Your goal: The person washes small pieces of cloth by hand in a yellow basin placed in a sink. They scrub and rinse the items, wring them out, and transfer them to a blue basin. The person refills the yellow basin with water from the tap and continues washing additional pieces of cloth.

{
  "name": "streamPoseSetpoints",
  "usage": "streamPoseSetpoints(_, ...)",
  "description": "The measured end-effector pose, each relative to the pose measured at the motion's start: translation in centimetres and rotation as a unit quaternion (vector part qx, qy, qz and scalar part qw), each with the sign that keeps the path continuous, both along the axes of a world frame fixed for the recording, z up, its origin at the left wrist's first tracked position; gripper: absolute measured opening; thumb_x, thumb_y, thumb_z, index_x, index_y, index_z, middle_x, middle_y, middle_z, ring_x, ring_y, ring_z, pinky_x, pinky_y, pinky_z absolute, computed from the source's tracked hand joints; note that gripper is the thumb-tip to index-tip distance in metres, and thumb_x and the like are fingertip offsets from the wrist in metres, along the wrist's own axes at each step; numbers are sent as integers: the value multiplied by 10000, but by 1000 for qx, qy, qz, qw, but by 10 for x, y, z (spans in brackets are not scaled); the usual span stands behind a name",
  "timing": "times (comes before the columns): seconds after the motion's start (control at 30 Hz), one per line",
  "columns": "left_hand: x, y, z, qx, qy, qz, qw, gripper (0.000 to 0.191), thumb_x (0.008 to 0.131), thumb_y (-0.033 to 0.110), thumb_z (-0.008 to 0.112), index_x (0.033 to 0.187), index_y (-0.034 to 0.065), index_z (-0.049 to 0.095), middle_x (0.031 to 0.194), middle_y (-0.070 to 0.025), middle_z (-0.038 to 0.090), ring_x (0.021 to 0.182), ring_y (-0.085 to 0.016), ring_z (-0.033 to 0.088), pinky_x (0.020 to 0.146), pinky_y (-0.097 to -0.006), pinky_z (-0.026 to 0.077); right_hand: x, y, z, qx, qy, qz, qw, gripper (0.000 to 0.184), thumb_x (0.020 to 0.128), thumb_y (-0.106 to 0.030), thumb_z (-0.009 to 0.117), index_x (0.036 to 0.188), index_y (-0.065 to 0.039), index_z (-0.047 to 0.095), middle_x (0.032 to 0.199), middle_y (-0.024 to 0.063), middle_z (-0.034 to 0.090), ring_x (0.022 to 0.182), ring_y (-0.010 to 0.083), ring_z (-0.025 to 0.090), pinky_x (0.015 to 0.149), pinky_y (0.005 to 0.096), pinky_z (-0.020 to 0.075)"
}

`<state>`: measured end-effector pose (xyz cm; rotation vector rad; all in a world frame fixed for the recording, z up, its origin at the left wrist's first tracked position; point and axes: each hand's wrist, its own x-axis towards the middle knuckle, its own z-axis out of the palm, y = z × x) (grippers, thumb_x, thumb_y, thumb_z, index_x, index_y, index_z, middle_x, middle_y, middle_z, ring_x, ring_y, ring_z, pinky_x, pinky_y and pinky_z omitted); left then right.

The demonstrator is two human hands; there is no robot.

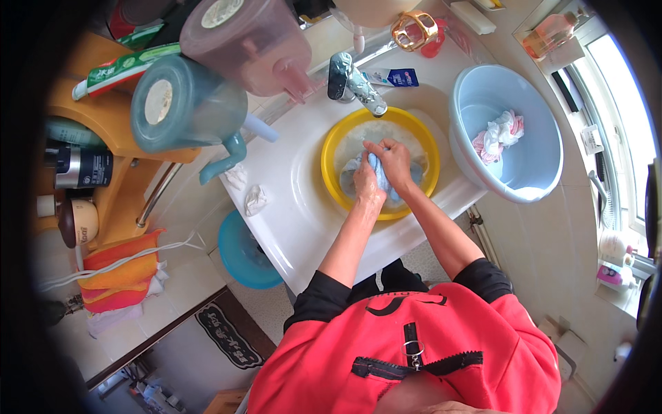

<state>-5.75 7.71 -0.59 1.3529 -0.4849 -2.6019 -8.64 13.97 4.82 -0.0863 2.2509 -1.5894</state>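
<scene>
Both of my hands are over a yellow plastic basin (329, 171) that sits in the white washbasin (282, 217). Between them is a wet light-blue cloth (381, 173), bunched up. My left hand (368, 178) grips it from the left, its skin wet with suds. From the right, my right hand (395, 164) closes on the same cloth, fingers near those of the left. Cloudy, soapy water (375, 132) fills the basin, and more pale fabric lies in it below my hands. The faucet (357, 83) points down at the basin's far rim; no stream of water can be made out.
A pale-blue tub (460, 124) holding crumpled white and pink cloths (499, 134) stands at the right. Two upturned plastic pitchers, one pink (248, 41) and one teal (189, 103), hang at the upper left. Small white cloths (255, 200) lie on the left edge. A blue basin (240, 253) is lower left.
</scene>
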Motion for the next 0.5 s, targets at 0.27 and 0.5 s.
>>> streamPoseSetpoints(0.27,18,-14,-18,83,191,-33,978,389,977,449,468,1052,81,571,980,-60,601,867,-192,603,762,-324,513,10,-15,-7,47,168,63,983,289,808,-236,654,686,26,635,724,162,602,690,314,558,664,417,437)
streamPoseSetpoints(0.5,13,-24,-40,43,245,-70,966,346,976,401,479,1030,69,558,979,-38,599,872,-167,602,765,-308,509,23,-21,-19,9,89,15,996,357,853,-272,618,626,4,600,702,177,607,690,337,580,647,420,446)
